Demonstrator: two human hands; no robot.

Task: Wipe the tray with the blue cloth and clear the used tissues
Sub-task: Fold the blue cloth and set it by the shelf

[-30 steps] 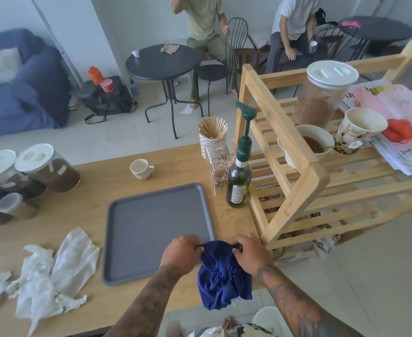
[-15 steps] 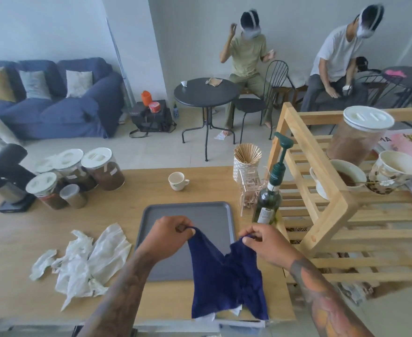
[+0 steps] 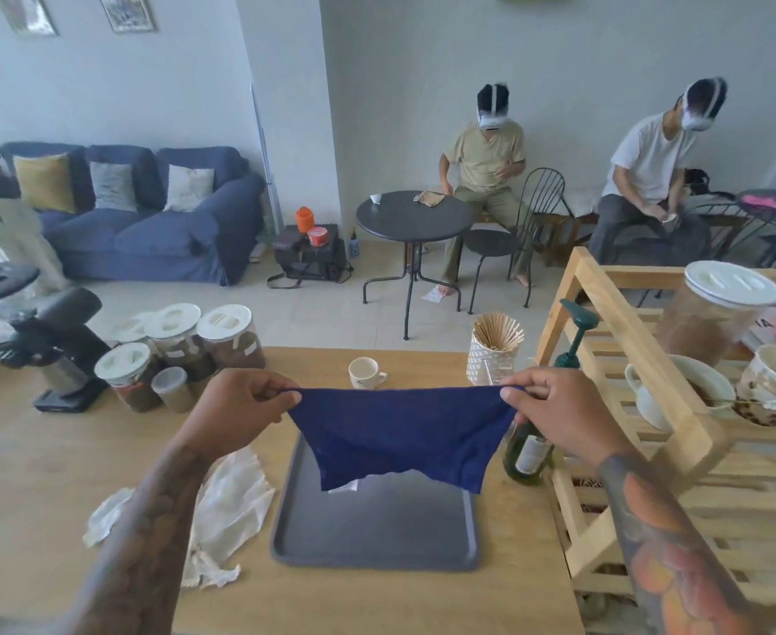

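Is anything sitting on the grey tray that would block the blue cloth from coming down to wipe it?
Nothing visible. The dark blue cloth, pinched by the left hand and right hand, hangs above the grey rectangular tray, whose visible surface is bare. The crumpled white tissues lie beside it.

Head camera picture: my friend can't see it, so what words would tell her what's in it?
Two hands, left hand and right hand, pinch the top corners of a blue cloth, stretched in the air above a grey tray on a wooden table. Crumpled white tissues lie left of the tray.
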